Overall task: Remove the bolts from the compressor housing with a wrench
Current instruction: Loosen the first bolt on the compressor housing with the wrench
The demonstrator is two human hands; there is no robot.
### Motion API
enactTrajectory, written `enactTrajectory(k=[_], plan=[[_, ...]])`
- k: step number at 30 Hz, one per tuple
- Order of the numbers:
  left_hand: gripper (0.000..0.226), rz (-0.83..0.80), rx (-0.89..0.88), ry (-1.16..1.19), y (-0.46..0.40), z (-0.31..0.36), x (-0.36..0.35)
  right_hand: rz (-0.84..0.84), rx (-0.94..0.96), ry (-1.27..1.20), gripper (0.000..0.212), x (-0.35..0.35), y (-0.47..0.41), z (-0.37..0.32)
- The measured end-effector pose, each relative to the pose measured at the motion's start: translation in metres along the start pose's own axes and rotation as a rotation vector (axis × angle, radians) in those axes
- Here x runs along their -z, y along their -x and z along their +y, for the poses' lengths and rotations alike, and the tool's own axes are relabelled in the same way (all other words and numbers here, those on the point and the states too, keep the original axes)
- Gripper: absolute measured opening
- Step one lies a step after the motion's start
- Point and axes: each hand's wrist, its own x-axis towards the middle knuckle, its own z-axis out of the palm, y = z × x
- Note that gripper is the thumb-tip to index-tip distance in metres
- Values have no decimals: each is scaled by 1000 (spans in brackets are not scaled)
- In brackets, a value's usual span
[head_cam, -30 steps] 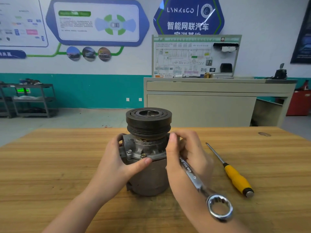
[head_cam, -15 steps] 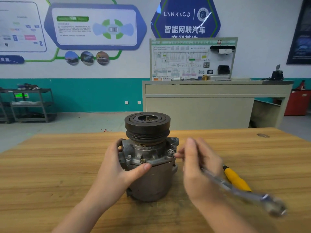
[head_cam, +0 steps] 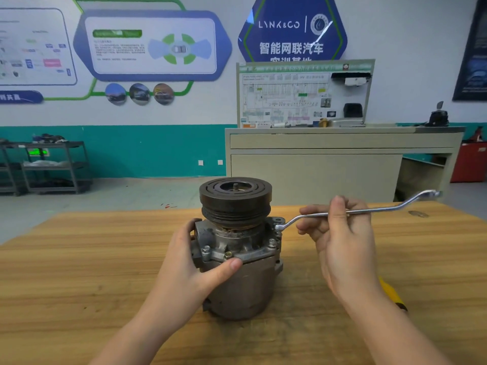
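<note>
Seating the lower ring end of the long silver offset wrench point(head_cam: 350, 212) on a bolt at the right rear of the flange is the step in hand. The grey cast-metal compressor housing point(head_cam: 238, 275), topped by a black grooved pulley point(head_cam: 235, 200), stands upright near the middle of the wooden table point(head_cam: 79, 272). The left hand point(head_cam: 189, 270) grips the housing from its left side, thumb lying across the front of the flange just below a brass-coloured bolt point(head_cam: 228, 254). The right hand point(head_cam: 340, 238) pinches the wrench shaft near its middle, thumb on the near side and fingers curled behind.

Whether the ring sits fully over the bolt head cannot be told; confirm full engagement before applying force, since a half-seated ring is likely to slip and round the head. Moving the grip outward toward the free end would probably give better leverage. Keep the left hand braced against the turning force so the housing does not rotate or tip.

Two more silver hex bolts point(head_cam: 206, 249) show on the front of the flange. The pulley overhangs the flange closely, limiting room above the bolt heads. Open table lies to the right and rear for the handle's swing. A yellow-handled screwdriver point(head_cam: 390, 293) lies on the table beneath the right forearm, well below the wrench.
</note>
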Motion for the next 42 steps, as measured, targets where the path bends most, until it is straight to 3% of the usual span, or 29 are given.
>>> enactTrajectory(k=[4, 10, 16, 18, 21, 26, 28, 31, 37, 40, 42], plan=[[95, -36, 41, 135, 1, 0, 5, -98, 195, 211, 18, -7, 15, -7], [105, -6, 47, 105, 4, 2, -1, -189, 432, 418, 15, -8, 27, -6], [108, 100, 12, -11, 2, 8, -9, -387, 923, 806, 27, -17, 41, 10], [105, 115, 11, -40, 3, 8, -9, -313, 804, 664, 24, -21, 47, 14], [104, 89, 11, -40, 4, 7, -8, -47, 442, 198, 17, -22, 44, 10], [97, 44, 35, 46, 4, 2, -4, 226, -282, -123, 26, -7, 2, 12], [103, 32, 36, 39, 4, 2, -4, 299, -454, -333, 27, -2, -8, 12], [111, 31, 24, 17, 3, 1, -4, 307, -378, -370, 24, 4, -8, 8], [108, 28, 27, 0, 4, 3, -3, 31, 160, 386, 25, -1, 15, 3], [103, 26, 25, -13, 5, 4, -3, -139, 195, 692, 22, -4, 25, 2], [98, 32, 16, -11, 4, 4, -3, -201, 137, 741, 21, -5, 27, 2]])
